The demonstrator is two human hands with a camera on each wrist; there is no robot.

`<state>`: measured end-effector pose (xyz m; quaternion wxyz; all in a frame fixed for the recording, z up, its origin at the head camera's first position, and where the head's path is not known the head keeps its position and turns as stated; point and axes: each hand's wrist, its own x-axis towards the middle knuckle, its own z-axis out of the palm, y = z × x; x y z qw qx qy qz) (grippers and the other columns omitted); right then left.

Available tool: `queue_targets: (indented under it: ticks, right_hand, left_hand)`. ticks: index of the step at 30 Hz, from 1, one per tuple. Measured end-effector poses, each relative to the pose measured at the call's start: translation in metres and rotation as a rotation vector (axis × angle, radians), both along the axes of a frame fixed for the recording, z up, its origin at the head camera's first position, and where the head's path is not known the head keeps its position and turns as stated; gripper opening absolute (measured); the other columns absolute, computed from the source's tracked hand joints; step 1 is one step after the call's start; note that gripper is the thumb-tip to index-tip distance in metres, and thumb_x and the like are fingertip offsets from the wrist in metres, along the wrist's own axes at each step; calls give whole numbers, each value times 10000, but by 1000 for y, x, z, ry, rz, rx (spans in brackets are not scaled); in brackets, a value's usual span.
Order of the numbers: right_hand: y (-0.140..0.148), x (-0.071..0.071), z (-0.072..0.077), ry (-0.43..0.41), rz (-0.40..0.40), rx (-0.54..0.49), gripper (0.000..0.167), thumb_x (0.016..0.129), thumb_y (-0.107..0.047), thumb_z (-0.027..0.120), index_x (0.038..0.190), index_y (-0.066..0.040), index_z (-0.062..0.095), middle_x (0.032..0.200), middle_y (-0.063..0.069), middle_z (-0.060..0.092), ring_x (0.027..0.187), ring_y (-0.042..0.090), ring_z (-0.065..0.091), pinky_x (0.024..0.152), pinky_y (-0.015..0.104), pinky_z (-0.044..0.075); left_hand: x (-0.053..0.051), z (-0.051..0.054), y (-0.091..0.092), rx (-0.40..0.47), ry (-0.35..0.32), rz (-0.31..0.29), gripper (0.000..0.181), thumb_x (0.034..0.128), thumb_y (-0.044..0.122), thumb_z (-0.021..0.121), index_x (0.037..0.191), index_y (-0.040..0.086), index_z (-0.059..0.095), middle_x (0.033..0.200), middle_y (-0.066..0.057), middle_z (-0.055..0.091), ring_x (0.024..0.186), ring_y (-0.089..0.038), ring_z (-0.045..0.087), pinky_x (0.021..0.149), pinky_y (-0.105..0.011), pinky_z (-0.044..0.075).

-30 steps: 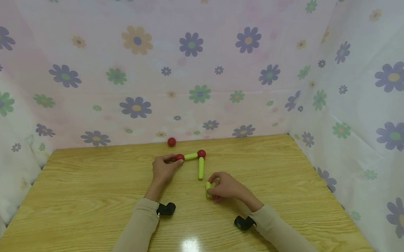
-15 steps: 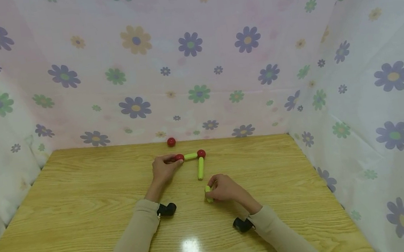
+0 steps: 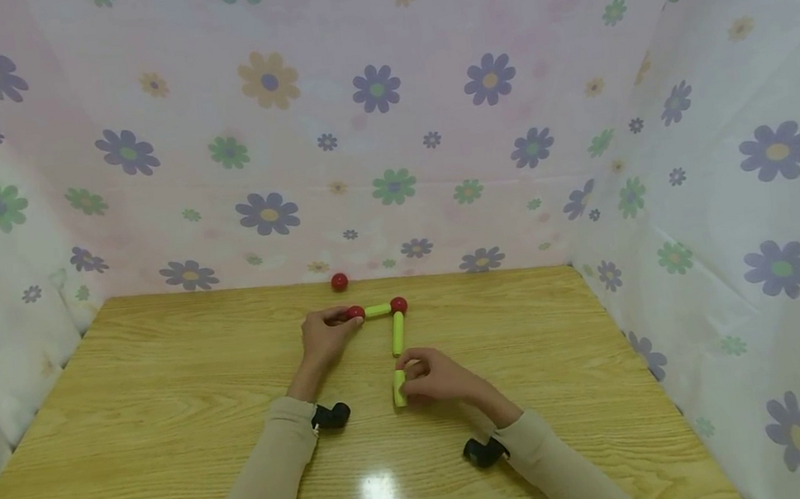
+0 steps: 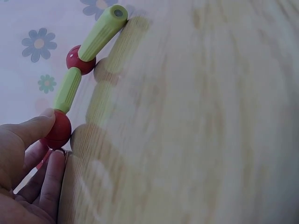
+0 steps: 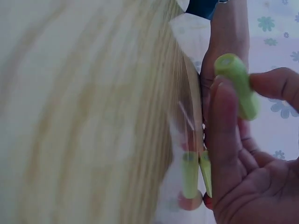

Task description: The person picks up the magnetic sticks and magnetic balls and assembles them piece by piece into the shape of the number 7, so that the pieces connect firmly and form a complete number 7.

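Note:
My left hand [image 3: 323, 338] pinches a red ball [image 4: 60, 129] between thumb and fingers, low over the table. A yellow-green rod [image 3: 377, 310] joins that ball to a second red ball [image 3: 399, 305]. From the second ball another yellow-green rod [image 3: 398, 334] runs toward me, its free end showing a round grey inset in the left wrist view. Nearer to me, my right hand [image 3: 440, 376] pinches a loose yellow-green rod [image 3: 399, 388] between thumb and fingers. In the right wrist view this loose rod [image 5: 237, 86] is tilted and held off the table, apart from the joined pieces.
A single red ball [image 3: 340, 282] lies at the table's back edge by the flowered curtain [image 3: 387, 143]. The curtain also hangs along both sides of the wooden table [image 3: 132, 449]. A black camera sits at each wrist.
My right hand has moved slightly left with the loose rod, whose angle has turned a little. The left hand and the joined balls and rods have stayed in place.

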<state>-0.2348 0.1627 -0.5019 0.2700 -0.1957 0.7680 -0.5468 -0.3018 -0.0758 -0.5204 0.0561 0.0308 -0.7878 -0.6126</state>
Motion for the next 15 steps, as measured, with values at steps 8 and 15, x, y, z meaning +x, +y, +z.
queue_targets:
  ticks: [8, 15]
  right_hand:
    - [-1, 3, -2, -131, 91, -132, 315, 991, -90, 557, 1270, 47, 506, 869, 29, 662, 773, 161, 681, 727, 342, 613]
    - [-4, 8, 0, -247, 82, -140, 315, 978, -125, 515, 1242, 47, 514, 898, 14, 563, 775, 128, 658, 757, 324, 617]
  left_hand:
    - [-1, -1, 1, 4, -3, 1, 380, 869, 176, 833, 1196, 5, 743, 1071, -194, 746, 981, -299, 697, 857, -411, 564]
    - [0, -2, 0, 8, -1, 0, 386, 871, 191, 833, 1203, 17, 742, 1065, -180, 748, 976, -286, 695, 863, -402, 560]
